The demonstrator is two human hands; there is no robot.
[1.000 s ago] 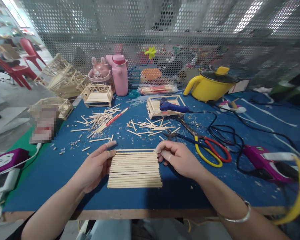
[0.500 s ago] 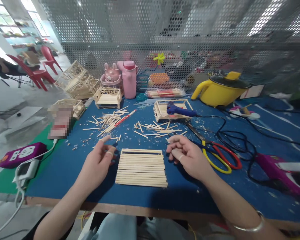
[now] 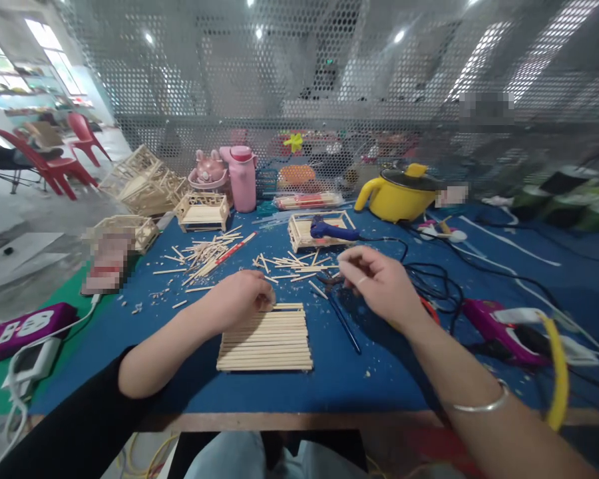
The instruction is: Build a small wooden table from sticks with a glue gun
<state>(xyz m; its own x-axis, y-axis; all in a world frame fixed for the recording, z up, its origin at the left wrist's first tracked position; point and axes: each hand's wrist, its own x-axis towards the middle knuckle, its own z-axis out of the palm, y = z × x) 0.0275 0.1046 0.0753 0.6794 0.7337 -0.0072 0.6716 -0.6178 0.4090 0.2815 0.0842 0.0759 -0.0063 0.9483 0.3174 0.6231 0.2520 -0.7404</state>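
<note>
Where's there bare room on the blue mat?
Left, between the white device and left forearm; front right, between the slatted panel and right forearm, bar crumbs. Crowded: behind the panel with loose sticks and pliers; right with cables.

stick panel (image 3: 264,342): matt wood | flask (image 3: 242,185): smooth plastic | bangle (image 3: 482,406): glossy metal | screen (image 3: 204,80): metal

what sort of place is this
Likely a craft workshop: a flat panel of wooden sticks lies on the table, what looks like a glue gun rests on a small stick-built frame, and more little stick models sit farther left.
</note>
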